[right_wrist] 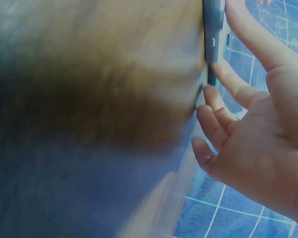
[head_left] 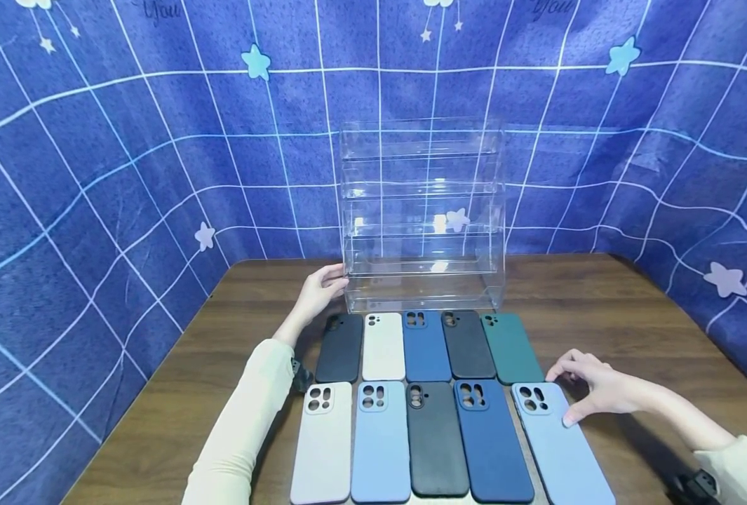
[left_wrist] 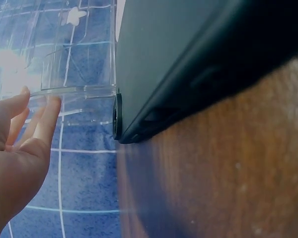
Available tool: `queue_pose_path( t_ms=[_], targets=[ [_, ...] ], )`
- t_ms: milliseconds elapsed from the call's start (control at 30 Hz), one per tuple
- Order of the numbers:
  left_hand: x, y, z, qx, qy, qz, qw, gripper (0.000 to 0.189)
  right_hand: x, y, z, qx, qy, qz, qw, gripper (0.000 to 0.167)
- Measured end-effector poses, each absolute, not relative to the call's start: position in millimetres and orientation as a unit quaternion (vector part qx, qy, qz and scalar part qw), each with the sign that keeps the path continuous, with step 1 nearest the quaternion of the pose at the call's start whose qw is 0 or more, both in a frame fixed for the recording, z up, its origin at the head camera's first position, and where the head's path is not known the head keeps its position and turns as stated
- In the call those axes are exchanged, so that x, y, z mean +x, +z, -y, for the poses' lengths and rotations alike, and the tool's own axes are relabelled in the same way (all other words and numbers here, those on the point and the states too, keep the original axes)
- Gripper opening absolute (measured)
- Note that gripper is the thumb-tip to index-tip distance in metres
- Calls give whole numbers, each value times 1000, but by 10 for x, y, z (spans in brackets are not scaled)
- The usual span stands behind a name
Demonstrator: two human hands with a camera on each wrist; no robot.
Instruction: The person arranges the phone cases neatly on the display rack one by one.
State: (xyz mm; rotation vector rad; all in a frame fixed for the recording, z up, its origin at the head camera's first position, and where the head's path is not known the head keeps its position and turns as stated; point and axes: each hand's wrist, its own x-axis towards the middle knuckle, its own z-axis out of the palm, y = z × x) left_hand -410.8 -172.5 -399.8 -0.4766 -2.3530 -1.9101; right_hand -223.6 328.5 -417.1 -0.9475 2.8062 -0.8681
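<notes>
A clear acrylic rack [head_left: 424, 286] with several tiers stands at the table's back. My left hand [head_left: 324, 287] touches its lower left side with fingertips and thumb, fingers fairly straight; the left wrist view shows that hand [left_wrist: 25, 144] against the clear side panel [left_wrist: 84, 91]. My right hand [head_left: 600, 389] grips the upper right corner of a light blue phone case [head_left: 562, 449], thumb on its right edge and a finger at the top edge. From the right wrist view, the right hand [right_wrist: 258, 119] has its other fingers curled under, beside the case's side [right_wrist: 213, 29].
Two rows of phone cases lie in front of the rack, including a green case [head_left: 513, 348], a white case [head_left: 384, 347] and a dark blue case [head_left: 493, 442]. A blue patterned cloth [head_left: 285, 161] hangs behind the wooden table [head_left: 177, 393].
</notes>
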Motion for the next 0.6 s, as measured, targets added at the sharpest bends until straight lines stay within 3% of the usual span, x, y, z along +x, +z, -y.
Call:
queue_pose_path(
  t_ms=[233,600],
  targets=[
    [-4107,-4021,1743,-156,-621,767,39,45,-2209,-4168,-3243,-306,-267,-914,19,53],
    [-4079,-3995,1730,-161,-624,764,13,47,-2210,-4093,-3166,-266,-275,-920,88,50]
  ],
)
